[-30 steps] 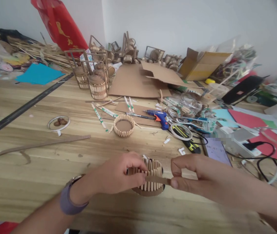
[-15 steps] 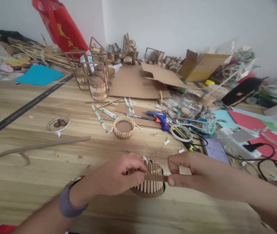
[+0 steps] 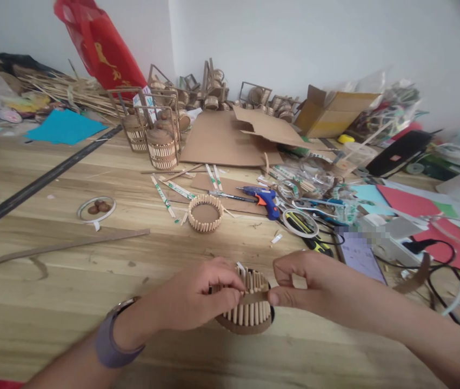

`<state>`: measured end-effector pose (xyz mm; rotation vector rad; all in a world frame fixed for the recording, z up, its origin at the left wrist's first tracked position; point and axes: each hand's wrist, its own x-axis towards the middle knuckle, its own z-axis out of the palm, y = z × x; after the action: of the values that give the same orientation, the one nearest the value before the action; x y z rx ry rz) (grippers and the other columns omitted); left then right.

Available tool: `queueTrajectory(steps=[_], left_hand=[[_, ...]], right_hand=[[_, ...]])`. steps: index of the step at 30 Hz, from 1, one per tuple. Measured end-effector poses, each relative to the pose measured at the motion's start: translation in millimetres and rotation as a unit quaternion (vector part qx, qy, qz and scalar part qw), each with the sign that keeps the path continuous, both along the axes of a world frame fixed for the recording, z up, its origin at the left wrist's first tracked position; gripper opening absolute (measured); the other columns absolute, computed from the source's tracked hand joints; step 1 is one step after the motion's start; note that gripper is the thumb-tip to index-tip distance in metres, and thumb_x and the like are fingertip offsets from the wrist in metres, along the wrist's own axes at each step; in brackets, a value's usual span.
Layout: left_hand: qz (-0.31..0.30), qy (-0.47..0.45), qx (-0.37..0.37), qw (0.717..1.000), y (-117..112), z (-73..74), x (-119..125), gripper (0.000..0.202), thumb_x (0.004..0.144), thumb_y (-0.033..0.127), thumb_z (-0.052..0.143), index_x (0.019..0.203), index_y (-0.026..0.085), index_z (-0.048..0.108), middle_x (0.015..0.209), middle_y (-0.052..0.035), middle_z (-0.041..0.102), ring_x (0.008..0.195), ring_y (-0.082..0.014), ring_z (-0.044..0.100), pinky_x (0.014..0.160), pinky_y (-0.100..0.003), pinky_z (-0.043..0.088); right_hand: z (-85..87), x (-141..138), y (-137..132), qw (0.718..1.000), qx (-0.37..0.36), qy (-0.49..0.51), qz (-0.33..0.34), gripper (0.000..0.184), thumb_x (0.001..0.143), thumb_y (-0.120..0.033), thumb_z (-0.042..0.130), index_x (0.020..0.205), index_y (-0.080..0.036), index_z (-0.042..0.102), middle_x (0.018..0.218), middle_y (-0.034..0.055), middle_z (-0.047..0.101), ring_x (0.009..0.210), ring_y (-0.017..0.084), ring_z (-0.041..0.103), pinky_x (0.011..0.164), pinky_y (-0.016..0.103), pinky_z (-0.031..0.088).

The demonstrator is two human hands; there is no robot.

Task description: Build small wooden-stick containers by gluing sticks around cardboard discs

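In front of me stands a small round basket (image 3: 250, 314) of upright wooden sticks on a brown cardboard base. Across its near side runs a narrow brown cardboard strip (image 3: 255, 297). My left hand (image 3: 213, 292) pinches the strip against the stick tops, thumb in front, covering the basket's left side. At the right of the basket, the thumb and forefinger of my right hand (image 3: 294, 281) grip the strip; its long tail (image 3: 416, 275) shows beyond my right forearm. Farther back sits a second stick ring (image 3: 205, 213) with a cardboard floor.
A blue glue gun (image 3: 268, 200), a yellow-black cutter (image 3: 308, 235) and a roll of white tape (image 3: 300, 222) lie back right, near a phone (image 3: 359, 254) and cables. To the left are a white ring (image 3: 80, 213) around brown balls and a loose cardboard strip (image 3: 71, 246).
My right hand has moved slightly left, closer to my left hand, and the strip between them now bows a little. More of its tail shows at the right.
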<state>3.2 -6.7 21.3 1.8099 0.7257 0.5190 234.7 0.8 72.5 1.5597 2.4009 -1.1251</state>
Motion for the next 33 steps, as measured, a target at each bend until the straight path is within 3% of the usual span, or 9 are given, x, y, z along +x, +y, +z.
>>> queueTrajectory(steps=[9, 13, 16, 18, 22, 33], left_hand=[[-0.001, 0.000, 0.002, 1.000, 0.2, 1.9, 0.9, 0.025, 0.091, 0.029, 0.046, 0.078, 0.019, 0.064, 0.081, -0.0022, 0.061, 0.084, -0.0188, 0.057, 0.080, -0.033, 0.043], [-0.005, -0.019, -0.009, 1.000, -0.7, -1.6, -0.7, 0.037, 0.095, 0.045, 0.047, 0.077, 0.018, 0.065, 0.080, -0.0020, 0.060, 0.082, -0.0188, 0.055, 0.079, -0.032, 0.041], [0.000, -0.021, -0.015, 1.000, -2.5, -4.9, -1.1, 0.038, 0.085, 0.056, 0.063, 0.087, 0.018, 0.069, 0.091, -0.0033, 0.064, 0.089, -0.0204, 0.056, 0.082, -0.032, 0.041], [0.005, -0.019, -0.009, 1.000, -3.5, -6.1, -0.1, 0.035, 0.084, 0.053, 0.067, 0.088, 0.018, 0.069, 0.093, -0.0038, 0.065, 0.089, -0.0205, 0.057, 0.084, -0.033, 0.041], [0.018, -0.018, 0.014, 1.000, -3.1, -5.7, 2.1, 0.031, 0.093, 0.040, 0.054, 0.076, 0.018, 0.065, 0.079, -0.0020, 0.063, 0.081, -0.0178, 0.056, 0.081, -0.033, 0.041], [0.000, -0.052, 0.032, 0.998, 1.6, 2.5, -0.2, 0.031, 0.090, 0.029, 0.049, 0.060, 0.020, 0.050, 0.067, -0.0002, 0.053, 0.078, -0.0184, 0.052, 0.078, -0.033, 0.039]], right_hand=[[-5.4, -5.4, -3.2, 0.998, 0.059, -0.003, -0.002, 0.046, 0.085, -0.050, 0.062, 0.057, -0.021, 0.039, 0.056, -0.0039, 0.047, 0.053, 0.012, 0.041, 0.048, 0.023, 0.027], [-3.8, -8.9, -3.0, 0.997, 0.071, -0.031, 0.003, 0.046, 0.086, -0.047, 0.063, 0.057, -0.021, 0.039, 0.056, -0.0030, 0.048, 0.054, 0.013, 0.044, 0.048, 0.024, 0.027], [-2.2, -10.7, -3.4, 0.996, 0.075, -0.043, 0.005, 0.044, 0.086, -0.043, 0.063, 0.057, -0.021, 0.039, 0.057, -0.0027, 0.049, 0.055, 0.013, 0.046, 0.049, 0.024, 0.028], [-1.5, -11.0, -3.9, 0.996, 0.078, -0.036, 0.006, 0.044, 0.086, -0.042, 0.063, 0.057, -0.021, 0.039, 0.057, -0.0026, 0.049, 0.055, 0.013, 0.045, 0.049, 0.024, 0.028], [-1.2, -9.5, -4.9, 0.997, 0.078, 0.004, 0.008, 0.044, 0.086, -0.041, 0.065, 0.057, -0.021, 0.039, 0.058, -0.0024, 0.050, 0.057, 0.014, 0.048, 0.050, 0.024, 0.030], [2.2, -0.8, -4.9, 0.997, 0.066, 0.034, 0.008, 0.016, 0.087, -0.025, 0.062, 0.072, -0.021, 0.061, 0.074, 0.0002, 0.065, 0.071, 0.017, 0.058, 0.064, 0.026, 0.040]])
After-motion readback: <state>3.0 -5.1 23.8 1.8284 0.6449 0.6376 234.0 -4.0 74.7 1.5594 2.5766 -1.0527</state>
